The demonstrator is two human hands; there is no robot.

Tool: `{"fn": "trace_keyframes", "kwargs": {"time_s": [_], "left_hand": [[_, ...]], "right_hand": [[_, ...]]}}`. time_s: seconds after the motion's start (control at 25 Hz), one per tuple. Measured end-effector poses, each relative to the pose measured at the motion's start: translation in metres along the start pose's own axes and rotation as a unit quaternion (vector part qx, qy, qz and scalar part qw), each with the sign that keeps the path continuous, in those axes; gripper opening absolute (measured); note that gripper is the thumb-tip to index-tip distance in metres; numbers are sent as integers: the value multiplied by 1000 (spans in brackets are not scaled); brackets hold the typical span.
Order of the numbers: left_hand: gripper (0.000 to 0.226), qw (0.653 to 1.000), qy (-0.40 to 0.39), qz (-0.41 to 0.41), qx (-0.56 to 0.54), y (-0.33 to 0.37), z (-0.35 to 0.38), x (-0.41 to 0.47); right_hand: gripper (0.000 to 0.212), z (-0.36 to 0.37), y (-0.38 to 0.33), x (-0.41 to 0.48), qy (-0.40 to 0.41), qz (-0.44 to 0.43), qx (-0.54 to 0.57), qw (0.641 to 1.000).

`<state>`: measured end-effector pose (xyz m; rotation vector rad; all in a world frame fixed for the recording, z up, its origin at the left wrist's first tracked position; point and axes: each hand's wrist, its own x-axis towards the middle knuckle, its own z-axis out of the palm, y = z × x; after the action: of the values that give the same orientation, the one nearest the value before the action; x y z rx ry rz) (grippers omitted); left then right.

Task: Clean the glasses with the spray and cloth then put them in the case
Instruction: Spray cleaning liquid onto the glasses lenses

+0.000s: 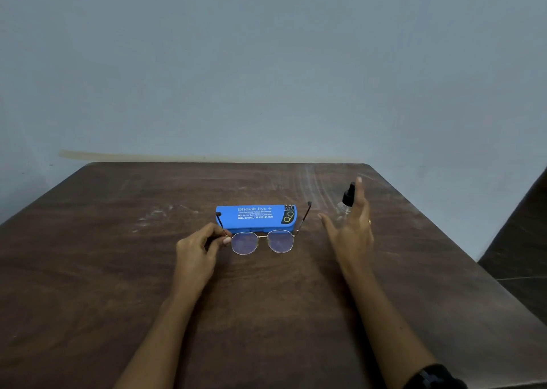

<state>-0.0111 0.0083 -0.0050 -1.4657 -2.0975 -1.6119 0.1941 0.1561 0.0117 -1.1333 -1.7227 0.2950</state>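
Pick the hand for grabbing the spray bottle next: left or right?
Right. The right hand is open beside the clear plastic spray bottle with a black nozzle; the left hand pinches the gold wire-rimmed glasses.

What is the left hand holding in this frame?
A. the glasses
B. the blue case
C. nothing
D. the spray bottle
A: the left hand pinches the glasses at the corner of the frame, while the right hand is open by the spray bottle.
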Motion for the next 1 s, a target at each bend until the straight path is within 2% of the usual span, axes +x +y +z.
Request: {"fn": "trace_keyframes", "kwargs": {"time_s": [0.12, 0.32, 0.56, 0.84, 1.0], "left_hand": [[11, 1000, -3, -3, -6, -1, 0, 1], [12, 1000, -3, -4, -8, -1, 1, 1], [10, 1000, 6, -4, -6, 1, 0, 1], [17, 997, 46, -39, -44, 0, -4, 3], [15, 996, 68, -40, -53, 0, -7, 4]], "right_hand": [[97, 5, 4, 0, -4, 6, -1, 1000], [88, 6, 8, 1, 1, -2, 56, 998], [94, 1, -2, -6, 33, -5, 90, 995], [82, -2, -21, -21, 14, 23, 113, 993], [80, -2, -30, -30, -7, 34, 185, 982]]}}
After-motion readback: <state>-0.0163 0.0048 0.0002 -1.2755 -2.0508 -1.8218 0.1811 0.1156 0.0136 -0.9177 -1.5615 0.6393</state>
